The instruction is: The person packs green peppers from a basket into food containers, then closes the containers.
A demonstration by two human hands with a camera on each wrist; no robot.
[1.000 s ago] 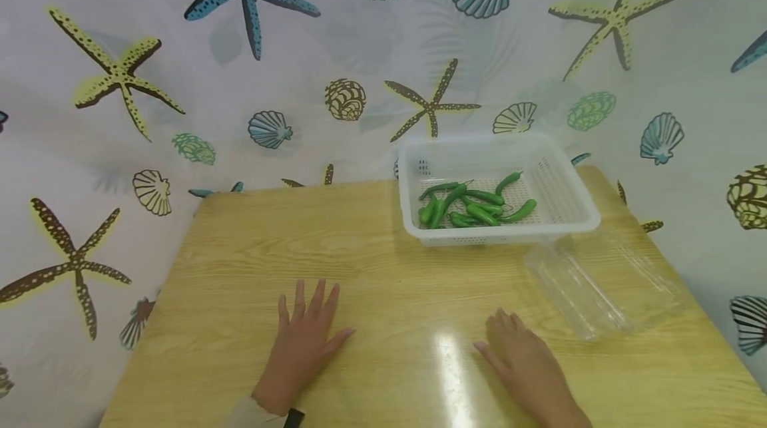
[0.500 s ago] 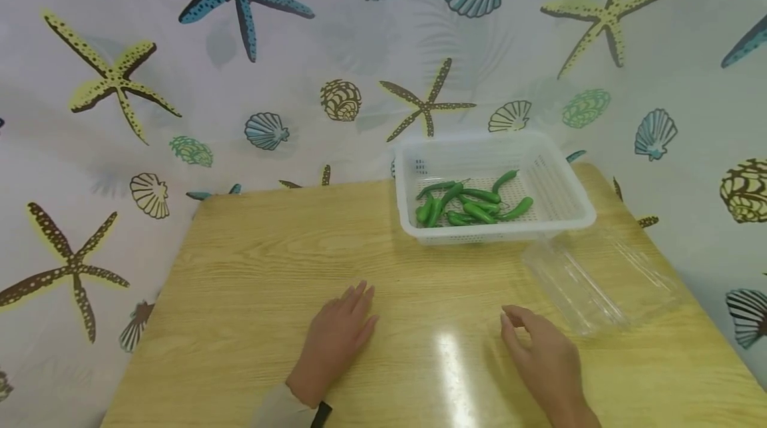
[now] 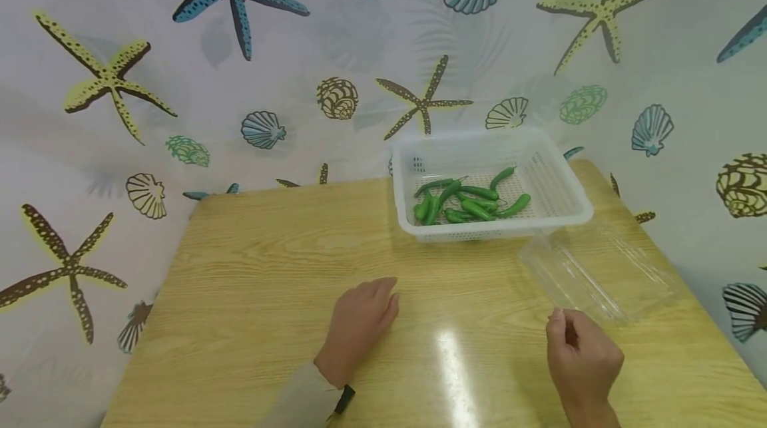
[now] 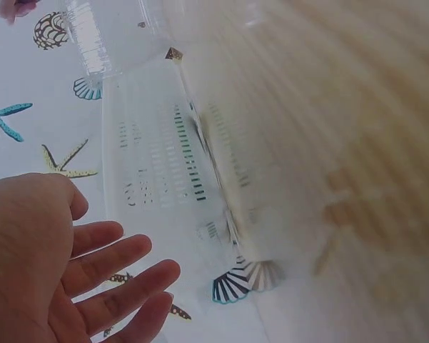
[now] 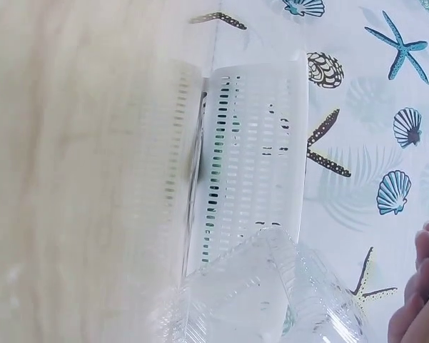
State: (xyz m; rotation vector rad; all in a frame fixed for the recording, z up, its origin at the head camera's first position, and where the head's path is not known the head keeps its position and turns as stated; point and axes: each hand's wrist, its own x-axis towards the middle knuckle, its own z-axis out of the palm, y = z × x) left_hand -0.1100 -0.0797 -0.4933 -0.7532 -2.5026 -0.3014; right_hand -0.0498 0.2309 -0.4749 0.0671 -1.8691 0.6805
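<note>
Hands: 2. Left hand [image 3: 359,321] above desk [image 3: 263,261], fingers loosely extended, holding nothing. Right hand [image 3: 584,358] loosely clenched, nothing visible in it, near the clear plastic container [image 3: 590,286] (count: 1). White basket [image 3: 497,229]: 1, at desk's far edge. Green peppers [image 3: 477,209]: roughly ten, inside basket; overlap prevents exact count.

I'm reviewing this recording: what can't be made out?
Head: exact count of green peppers, which overlap.
Left wrist: the green peppers' shapes, mostly masked by the basket wall.
Right wrist: most of the right hand, past the right edge; part of the clear container, past the bottom.
</note>
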